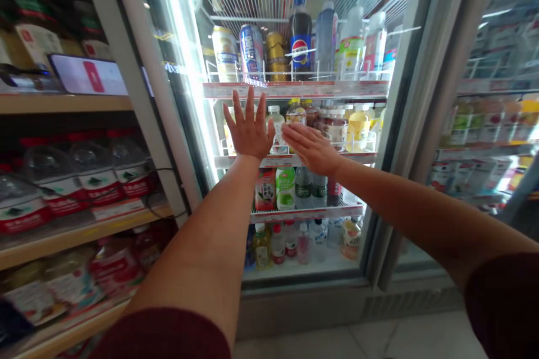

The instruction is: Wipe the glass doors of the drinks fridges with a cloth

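Note:
My left hand (251,129) is raised in front of a lit drinks fridge, its fingers spread and nothing in it. To its right, my right hand (315,148) is stretched out flat with the fingers side by side, also holding nothing. The fingertips of the right hand come close to the left thumb; whether they touch I cannot tell. Behind both hands is the middle shelf, with a white-capped bottle (275,123) and a yellow drink bottle (359,129). Above stand a dark cola bottle (300,39) and a blue can (251,53). Whether either hand touches glass is unclear.
Left of the fridge, wooden shelves (63,104) carry large red-capped water bottles (88,168) and a small display screen (90,74). A metal door frame (429,106) stands at the right, beside another stocked fridge. Tiled floor (337,342) shows below.

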`<action>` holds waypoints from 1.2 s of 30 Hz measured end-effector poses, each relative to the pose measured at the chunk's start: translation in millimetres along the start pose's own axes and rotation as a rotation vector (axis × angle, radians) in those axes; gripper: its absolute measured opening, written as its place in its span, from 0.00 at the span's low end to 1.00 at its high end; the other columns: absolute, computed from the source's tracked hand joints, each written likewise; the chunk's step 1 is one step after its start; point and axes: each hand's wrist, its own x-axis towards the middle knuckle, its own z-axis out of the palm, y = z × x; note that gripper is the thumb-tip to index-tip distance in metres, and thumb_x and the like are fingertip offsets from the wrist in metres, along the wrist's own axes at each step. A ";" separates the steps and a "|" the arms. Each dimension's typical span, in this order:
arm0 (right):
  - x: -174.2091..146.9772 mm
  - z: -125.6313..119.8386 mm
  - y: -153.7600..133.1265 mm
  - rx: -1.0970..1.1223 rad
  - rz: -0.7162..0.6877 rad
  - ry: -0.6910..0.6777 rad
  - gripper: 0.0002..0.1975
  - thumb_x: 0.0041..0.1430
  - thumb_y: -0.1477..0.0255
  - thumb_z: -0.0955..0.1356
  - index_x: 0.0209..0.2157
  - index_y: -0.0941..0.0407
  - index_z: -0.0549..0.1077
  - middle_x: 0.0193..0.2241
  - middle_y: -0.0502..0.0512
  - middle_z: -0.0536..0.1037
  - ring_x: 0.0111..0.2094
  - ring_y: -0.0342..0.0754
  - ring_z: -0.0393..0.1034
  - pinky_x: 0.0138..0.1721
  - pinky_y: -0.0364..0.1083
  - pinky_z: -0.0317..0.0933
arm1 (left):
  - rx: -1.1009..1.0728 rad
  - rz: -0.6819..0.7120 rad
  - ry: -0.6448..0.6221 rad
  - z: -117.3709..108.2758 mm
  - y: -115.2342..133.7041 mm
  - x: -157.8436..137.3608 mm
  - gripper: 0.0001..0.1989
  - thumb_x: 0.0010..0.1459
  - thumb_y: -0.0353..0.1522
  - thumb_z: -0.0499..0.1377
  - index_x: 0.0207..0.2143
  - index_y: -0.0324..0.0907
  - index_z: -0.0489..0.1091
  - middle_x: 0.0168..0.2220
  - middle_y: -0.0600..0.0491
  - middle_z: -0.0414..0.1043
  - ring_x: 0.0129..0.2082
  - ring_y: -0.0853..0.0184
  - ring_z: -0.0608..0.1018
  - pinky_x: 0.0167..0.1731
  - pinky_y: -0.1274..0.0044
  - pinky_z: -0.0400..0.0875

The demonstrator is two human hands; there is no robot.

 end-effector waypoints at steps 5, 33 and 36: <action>-1.1 -13.0 24.8 -0.001 -0.073 0.004 0.37 0.75 0.80 0.59 0.78 0.42 0.52 0.75 0.45 0.64 0.77 0.53 0.56 0.78 0.61 0.56 | 0.012 0.015 0.025 1.8 -1.4 -0.7 0.36 0.68 0.38 0.54 0.77 0.45 0.58 0.80 0.51 0.46 0.81 0.51 0.37 0.78 0.52 0.23; -6.3 17.2 7.6 -0.071 0.020 0.294 0.41 0.75 0.81 0.58 0.80 0.44 0.38 0.77 0.52 0.60 0.78 0.56 0.52 0.77 0.64 0.56 | 0.048 0.080 0.117 8.2 -5.8 -3.4 0.33 0.70 0.36 0.53 0.75 0.43 0.62 0.78 0.47 0.52 0.80 0.45 0.45 0.78 0.48 0.30; -12.5 21.1 -1.6 0.000 -0.383 0.057 0.42 0.76 0.78 0.60 0.80 0.46 0.33 0.72 0.52 0.69 0.74 0.50 0.62 0.74 0.57 0.64 | 0.041 0.076 0.108 7.5 -5.5 -3.2 0.33 0.70 0.36 0.52 0.75 0.43 0.62 0.78 0.47 0.51 0.80 0.45 0.45 0.78 0.46 0.30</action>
